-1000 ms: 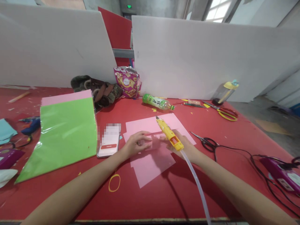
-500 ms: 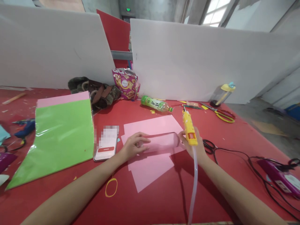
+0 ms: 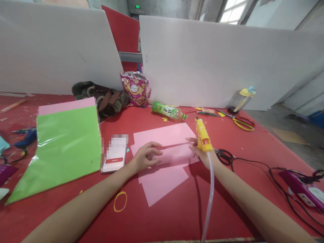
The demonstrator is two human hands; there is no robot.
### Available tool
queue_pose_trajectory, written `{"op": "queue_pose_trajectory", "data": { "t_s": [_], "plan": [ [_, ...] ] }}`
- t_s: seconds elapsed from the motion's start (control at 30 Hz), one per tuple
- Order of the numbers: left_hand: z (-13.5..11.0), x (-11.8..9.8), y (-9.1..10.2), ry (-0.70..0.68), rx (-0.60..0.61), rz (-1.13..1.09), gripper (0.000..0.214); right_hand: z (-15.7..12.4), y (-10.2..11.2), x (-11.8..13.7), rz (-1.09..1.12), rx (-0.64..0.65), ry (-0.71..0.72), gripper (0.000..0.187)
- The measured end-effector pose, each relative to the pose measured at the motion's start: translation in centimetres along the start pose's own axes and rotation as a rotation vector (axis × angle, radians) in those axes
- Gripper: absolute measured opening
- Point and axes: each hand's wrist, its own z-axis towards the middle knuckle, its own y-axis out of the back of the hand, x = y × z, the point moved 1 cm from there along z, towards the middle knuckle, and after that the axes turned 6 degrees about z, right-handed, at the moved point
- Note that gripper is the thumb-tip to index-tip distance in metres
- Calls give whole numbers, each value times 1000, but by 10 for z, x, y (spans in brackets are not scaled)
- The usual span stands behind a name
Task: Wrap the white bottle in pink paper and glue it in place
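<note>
My left hand [image 3: 145, 156] curls its fingers round the left, narrow end of a clear plastic bottle [image 3: 174, 153]. This see-through bottle lies on its side above the pink sheets [image 3: 164, 184], and its outline is faint against them. A yellow hot glue gun [image 3: 204, 136] is in my right hand [image 3: 206, 158], nozzle pointing away from me. From its back a long translucent glue stick [image 3: 209, 195] hangs toward the near edge. The fingers of my right hand reach to the bottle's right end; whether they touch it, I cannot tell.
Left of the sheets lie a phone [image 3: 114, 155] and a green sheet pack [image 3: 69, 145]. Behind are a green-labelled bottle [image 3: 168, 110], a purple snack bag [image 3: 136, 88] and scissors [image 3: 243, 123]. A black cable [image 3: 253, 162] runs right to a purple power strip [image 3: 301, 189].
My right hand's fingers have shifted slightly left over the bottle's right end, and the glue gun has moved slightly with them. My left hand stays nearly the same.
</note>
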Motion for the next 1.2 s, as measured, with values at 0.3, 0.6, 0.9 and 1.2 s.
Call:
{"op": "queue_pose_trajectory", "data": {
  "t_s": [0.3, 0.6, 0.9, 1.2],
  "plan": [
    [1, -13, 3, -15, 22, 222, 11, 8, -3, -9, 352, -39, -215, 24],
    [1, -29, -2, 281, -43, 227, 10, 17, -3, 1, 430, -41, -335, 18],
    [-7, -22, -1, 116, -110, 252, 14, 15, -4, -1, 499, -50, -281, 28],
    [-7, -18, 0, 148, -64, 207, 17, 13, -6, -4, 212, -105, -133, 32]
  ]
}}
